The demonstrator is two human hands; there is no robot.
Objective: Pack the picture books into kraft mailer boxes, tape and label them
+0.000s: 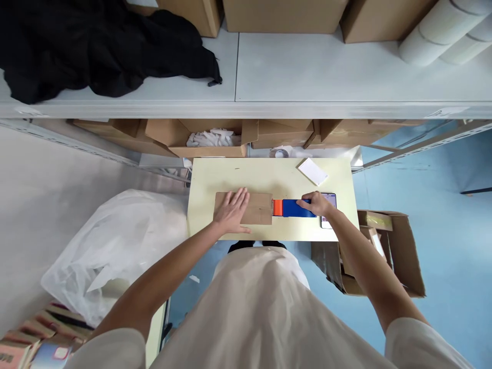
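Fingers [239,197] of the left hand [232,212] lay flat and spread, clasping nothing, on a brown cardboard box [261,209] just below the middle of the frame in the head view. To its right, the right hand [315,203] was closed on the right end of a blue-and-orange tool [295,208]; its orange end met the box's right edge, though I couldn't tell whether the two touched. The box rested on a cream table [207,177]. Partly behind the right wrist lay a phone [329,202], and a white packet [312,171] sat above it, slanted. At the upper left, black cloth [107,51] sprawled over a grey shelf [288,66]. White plastic [123,241] bulged at left, and an open carton [409,256] stood at the lower right.
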